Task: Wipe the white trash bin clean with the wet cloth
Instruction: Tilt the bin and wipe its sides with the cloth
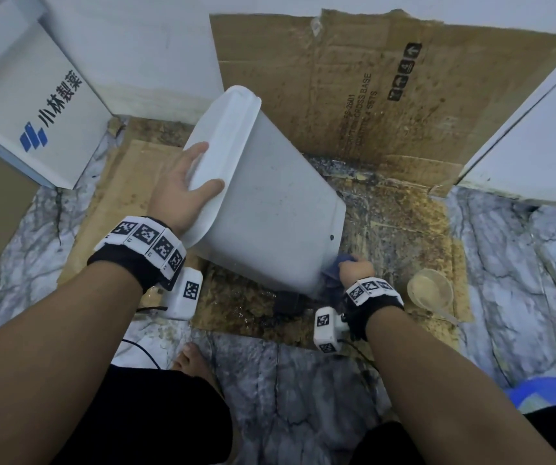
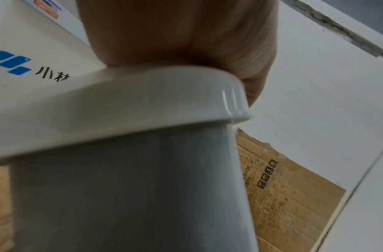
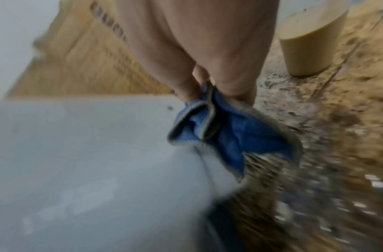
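The white trash bin (image 1: 269, 203) is tilted to the left on dirty wet cardboard, its lid end up and to the left. My left hand (image 1: 186, 182) grips the lid rim, thumb on the near face, fingers over the top edge. From the left wrist view the bin (image 2: 130, 187) fills the frame, with my left hand (image 2: 179, 39) pressed on its rim. Down at the bin's lower right corner, my right hand (image 1: 353, 266) holds the bunched blue cloth (image 1: 332, 271) against it. The right wrist view is blurred: the right hand (image 3: 218, 88) pinches the blue cloth (image 3: 229, 134) beside the bin wall (image 3: 89, 153).
A cup of cloudy beige liquid (image 1: 431, 292) stands right of my right hand on the stained cardboard (image 1: 387, 95). A white box with blue logo (image 1: 34, 105) leans at the left. White panels close off the back and right. A blue basin edge (image 1: 551, 394) shows bottom right.
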`<control>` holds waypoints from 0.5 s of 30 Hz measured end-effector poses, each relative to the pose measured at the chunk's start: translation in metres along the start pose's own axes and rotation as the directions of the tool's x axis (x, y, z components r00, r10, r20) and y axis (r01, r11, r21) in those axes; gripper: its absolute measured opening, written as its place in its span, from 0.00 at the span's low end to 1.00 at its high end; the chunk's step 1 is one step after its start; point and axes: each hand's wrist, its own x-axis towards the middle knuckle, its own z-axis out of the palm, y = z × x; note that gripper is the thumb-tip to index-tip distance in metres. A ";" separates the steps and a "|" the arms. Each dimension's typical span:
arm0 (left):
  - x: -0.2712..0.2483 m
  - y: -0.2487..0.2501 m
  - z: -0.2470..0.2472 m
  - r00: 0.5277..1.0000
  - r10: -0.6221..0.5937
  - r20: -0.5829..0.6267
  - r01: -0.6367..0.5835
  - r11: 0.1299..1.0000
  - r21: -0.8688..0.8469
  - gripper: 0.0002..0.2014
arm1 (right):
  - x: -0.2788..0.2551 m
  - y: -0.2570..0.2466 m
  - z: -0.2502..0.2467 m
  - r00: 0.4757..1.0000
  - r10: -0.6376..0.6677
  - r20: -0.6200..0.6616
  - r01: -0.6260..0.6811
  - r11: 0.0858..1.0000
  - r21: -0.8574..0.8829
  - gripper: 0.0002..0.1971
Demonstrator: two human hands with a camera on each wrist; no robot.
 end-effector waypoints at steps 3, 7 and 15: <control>0.002 -0.001 -0.001 0.999 0.009 0.034 -0.011 0.999 0.047 0.34 | -0.011 -0.033 0.001 0.991 -0.130 0.011 0.126 0.974 0.186 0.20; 0.002 0.000 0.000 0.998 -0.003 0.063 0.002 1.000 0.016 0.35 | -0.055 -0.082 0.030 0.930 -0.344 0.128 0.262 0.866 0.425 0.21; 0.000 0.005 0.004 0.996 0.045 0.074 -0.044 0.999 -0.010 0.33 | -0.122 -0.129 0.097 0.701 -0.696 0.155 0.698 0.714 0.052 0.25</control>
